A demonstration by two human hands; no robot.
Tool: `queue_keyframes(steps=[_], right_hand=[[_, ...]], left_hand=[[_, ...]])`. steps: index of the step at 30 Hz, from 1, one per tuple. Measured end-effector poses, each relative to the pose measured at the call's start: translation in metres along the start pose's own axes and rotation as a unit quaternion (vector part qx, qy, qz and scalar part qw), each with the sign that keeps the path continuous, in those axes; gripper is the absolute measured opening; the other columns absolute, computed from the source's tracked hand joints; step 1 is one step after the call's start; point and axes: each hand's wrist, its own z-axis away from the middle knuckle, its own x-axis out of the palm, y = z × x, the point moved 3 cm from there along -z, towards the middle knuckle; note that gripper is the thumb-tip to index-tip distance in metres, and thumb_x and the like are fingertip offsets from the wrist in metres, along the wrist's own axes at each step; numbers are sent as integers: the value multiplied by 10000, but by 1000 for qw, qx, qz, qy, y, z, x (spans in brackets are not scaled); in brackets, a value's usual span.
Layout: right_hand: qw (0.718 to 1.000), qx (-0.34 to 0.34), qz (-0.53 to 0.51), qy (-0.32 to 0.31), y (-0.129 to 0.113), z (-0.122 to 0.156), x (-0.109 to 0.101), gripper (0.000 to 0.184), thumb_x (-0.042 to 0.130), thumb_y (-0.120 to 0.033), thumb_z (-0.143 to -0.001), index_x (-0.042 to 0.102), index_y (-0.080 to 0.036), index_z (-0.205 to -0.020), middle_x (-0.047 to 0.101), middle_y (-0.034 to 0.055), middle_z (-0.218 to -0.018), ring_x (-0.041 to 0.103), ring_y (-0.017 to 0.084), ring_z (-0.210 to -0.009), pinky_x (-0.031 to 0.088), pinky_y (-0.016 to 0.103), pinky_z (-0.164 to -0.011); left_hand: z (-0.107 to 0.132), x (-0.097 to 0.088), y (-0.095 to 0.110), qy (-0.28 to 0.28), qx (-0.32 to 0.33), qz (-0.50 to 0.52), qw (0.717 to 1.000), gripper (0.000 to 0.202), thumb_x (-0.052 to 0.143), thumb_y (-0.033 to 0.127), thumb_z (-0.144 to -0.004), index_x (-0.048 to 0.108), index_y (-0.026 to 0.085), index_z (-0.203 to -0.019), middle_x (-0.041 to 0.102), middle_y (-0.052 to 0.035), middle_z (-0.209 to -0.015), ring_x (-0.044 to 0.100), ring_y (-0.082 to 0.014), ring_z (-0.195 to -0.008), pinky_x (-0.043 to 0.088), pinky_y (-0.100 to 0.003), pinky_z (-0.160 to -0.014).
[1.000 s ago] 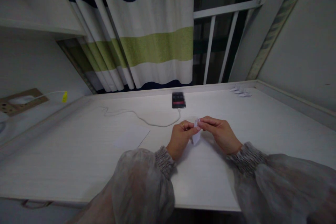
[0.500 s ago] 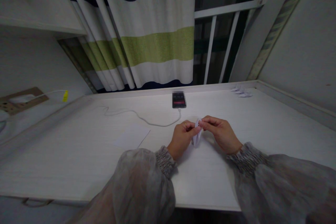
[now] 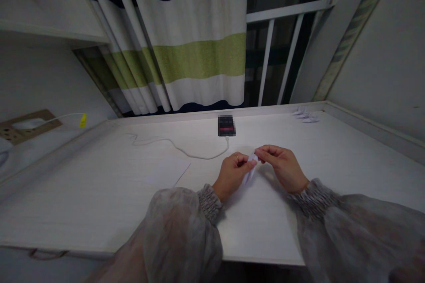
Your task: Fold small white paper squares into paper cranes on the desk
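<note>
A small piece of folded white paper (image 3: 249, 174) is held just above the white desk (image 3: 109, 212). My left hand (image 3: 231, 174) pinches its middle between thumb and fingers; a ring shows on one finger. At the paper's upper right end, my right hand (image 3: 282, 166) is closed in a pinch on the tip. Part of the paper is hidden behind my left fingers, so its full shape cannot be made out.
A blurred dark device (image 3: 226, 126) lies beyond my hands, joined to a white cable (image 3: 175, 145). Flat white paper (image 3: 168, 172) rests left of my hands. Several folded white paper pieces (image 3: 305, 115) sit at the far right corner. A striped curtain (image 3: 199, 53) hangs behind the desk.
My right hand has shifted slightly right, a little apart from the left. The folded paper now leans to the right, its upper end drawn out between my hands.
</note>
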Motion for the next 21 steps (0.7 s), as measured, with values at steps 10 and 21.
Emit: queue_keyframes(steps=[10, 21], right_hand=[[998, -21, -2, -67, -3, 0, 3, 241, 655, -409, -597, 614, -182, -666, 576, 2, -691, 503, 134, -693, 392, 268, -676], [995, 17, -23, -95, 0, 1, 4, 258, 673, -410, -578, 590, -167, -555, 562, -13, -629, 489, 117, -648, 373, 260, -663]], left_hand=[[1, 0, 5, -1, 4, 55, 998, 161, 640, 314, -613, 659, 155, -602, 477, 5, -613, 422, -96, -604, 328, -228, -578], [0, 0, 0, -10, 27, 53, 998, 124, 631, 272, -636, 660, 154, -612, 490, 3, -632, 443, -100, -641, 340, -245, -637]])
